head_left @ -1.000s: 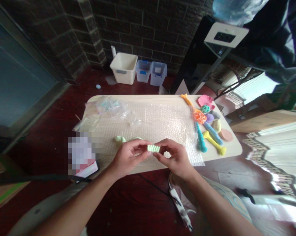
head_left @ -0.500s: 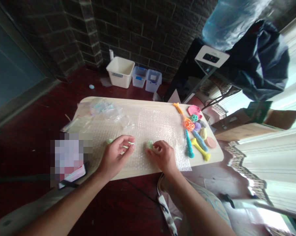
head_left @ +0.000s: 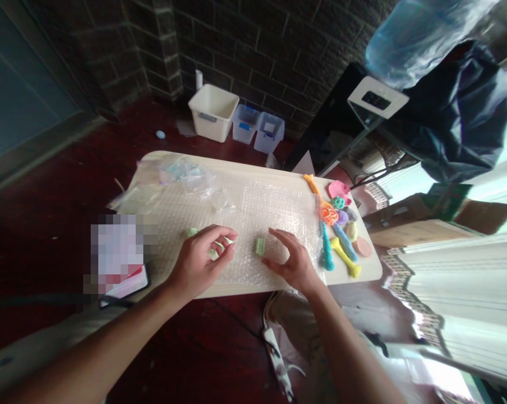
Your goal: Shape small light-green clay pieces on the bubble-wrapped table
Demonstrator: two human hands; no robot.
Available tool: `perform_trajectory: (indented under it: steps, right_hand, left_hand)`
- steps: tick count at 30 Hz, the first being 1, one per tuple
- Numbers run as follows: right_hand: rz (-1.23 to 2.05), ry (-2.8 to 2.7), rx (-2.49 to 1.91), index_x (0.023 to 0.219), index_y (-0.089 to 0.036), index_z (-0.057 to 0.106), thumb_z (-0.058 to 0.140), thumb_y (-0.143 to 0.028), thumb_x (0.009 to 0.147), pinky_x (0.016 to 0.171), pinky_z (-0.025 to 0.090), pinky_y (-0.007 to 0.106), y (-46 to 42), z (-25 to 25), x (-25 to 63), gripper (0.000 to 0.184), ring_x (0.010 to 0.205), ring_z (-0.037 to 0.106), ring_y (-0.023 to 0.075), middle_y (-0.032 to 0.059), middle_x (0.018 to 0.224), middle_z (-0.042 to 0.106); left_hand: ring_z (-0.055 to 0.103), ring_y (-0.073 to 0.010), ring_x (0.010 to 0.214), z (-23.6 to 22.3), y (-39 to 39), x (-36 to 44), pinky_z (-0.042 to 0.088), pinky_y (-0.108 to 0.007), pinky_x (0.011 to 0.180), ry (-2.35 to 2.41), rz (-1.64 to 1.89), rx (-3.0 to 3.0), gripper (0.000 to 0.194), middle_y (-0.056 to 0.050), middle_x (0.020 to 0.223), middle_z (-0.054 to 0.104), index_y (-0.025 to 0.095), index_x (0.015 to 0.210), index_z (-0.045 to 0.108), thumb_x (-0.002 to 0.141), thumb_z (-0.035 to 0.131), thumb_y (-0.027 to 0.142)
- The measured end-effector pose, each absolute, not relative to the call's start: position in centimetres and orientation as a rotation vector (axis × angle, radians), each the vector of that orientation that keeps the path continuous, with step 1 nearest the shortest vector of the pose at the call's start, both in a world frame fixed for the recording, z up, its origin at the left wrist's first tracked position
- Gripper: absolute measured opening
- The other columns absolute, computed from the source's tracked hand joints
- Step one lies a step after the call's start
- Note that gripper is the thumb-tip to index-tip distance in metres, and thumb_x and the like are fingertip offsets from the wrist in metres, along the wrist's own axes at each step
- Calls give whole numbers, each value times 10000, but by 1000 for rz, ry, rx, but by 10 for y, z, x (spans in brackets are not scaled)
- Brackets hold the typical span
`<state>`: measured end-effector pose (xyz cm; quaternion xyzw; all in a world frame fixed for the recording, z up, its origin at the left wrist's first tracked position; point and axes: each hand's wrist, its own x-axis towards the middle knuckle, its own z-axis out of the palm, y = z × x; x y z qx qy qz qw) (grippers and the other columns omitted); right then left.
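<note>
My left hand (head_left: 203, 259) is curled, thumb and fingertips close together, around a pale green piece of modelling clay (head_left: 213, 253). Most of this piece is hidden by my fingers. Behind the knuckles lies another pale green lump (head_left: 191, 231). My right hand (head_left: 293, 261) is open, thumb and fingers apart, with nothing between them. Just left of its fingertips, a small green ridged clay block (head_left: 259, 246) rests on the bubble wrap (head_left: 274, 210) covering the table.
Crumpled clear plastic bags (head_left: 190, 177) lie at the table's back left. At the right end are colourful clay shapes, including a yellow bone-like one (head_left: 346, 258), a teal stick (head_left: 326, 247) and an orange netted piece (head_left: 328, 213). Bins (head_left: 213, 112) stand on the floor behind.
My right hand has let go of the green ridged block and opened, moving slightly right. The block stays on the bubble wrap. My left hand remains curled; the view has shifted slightly.
</note>
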<state>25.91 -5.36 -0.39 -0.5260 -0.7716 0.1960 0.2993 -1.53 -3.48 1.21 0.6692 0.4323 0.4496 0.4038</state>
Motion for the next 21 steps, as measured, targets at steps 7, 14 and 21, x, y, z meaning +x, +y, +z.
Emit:
perform_trajectory:
  steps: [7,14,21]
  right_hand:
    - [509,-2109,-1353,1358,-225,657,801,-287,882,1036,550,533,-44,-11,246,501,1235,652,329,150,1292,740]
    - [440,-2027,-1390,1305,-221,641,781,-246,847,923,573,490,-48,-12,237,480,1035,691,313,120,1122,758]
    - [479,-2039,-1472,1308,-219,665,842,-379,837,931,556,509,-52,-8,227,528,1048,662,339,144,1135,738]
  left_hand:
    - [719,-168,845,10,-33,-19,571,-260,758,1116,1138,1671,150,-61,1022,760,175,1051,710,958,669,285]
    - [725,-174,849,9,-35,-19,574,-263,761,1120,1142,1700,137,-56,1009,764,186,1043,709,960,661,284]
    - [682,-156,757,11,-37,-16,541,-262,712,1083,1150,1879,112,-48,971,756,193,1027,703,939,633,205]
